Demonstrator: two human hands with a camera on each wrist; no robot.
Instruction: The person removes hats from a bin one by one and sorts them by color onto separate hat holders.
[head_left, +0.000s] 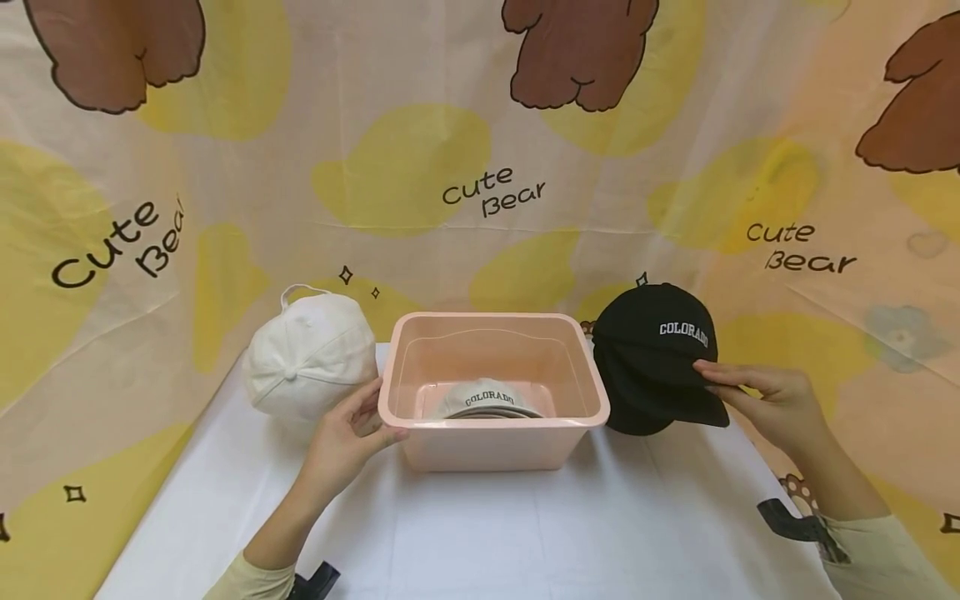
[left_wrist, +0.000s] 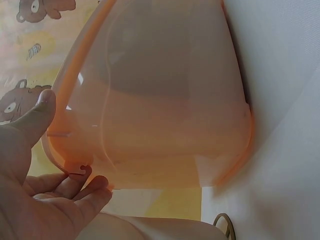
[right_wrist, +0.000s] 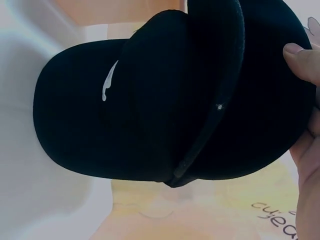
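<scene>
A pink plastic bin (head_left: pixel 483 446) stands in the middle of the white table. My left hand (head_left: pixel 348 433) holds its rim at the left front corner, thumb at the front and fingers at the side; the left wrist view shows this hand (left_wrist: pixel 45 170) close on the rim. Inside the bin lies a pale cap (head_left: pixel 487 398) lettered COLORADO, its lower part hidden by the front wall. Right of the bin, my right hand (head_left: pixel 772 408) pinches the brim of a black COLORADO cap (head_left: pixel 652 321). Another black cap (right_wrist: pixel 80 110) with a white mark sits directly below it.
A white cap (head_left: pixel 311 354) with a loop of strap on top sits left of the bin, close to my left fingers. Behind the table (head_left: pixel 480 533) hangs a patterned cloth (head_left: pixel 420 250) with bears and lettering.
</scene>
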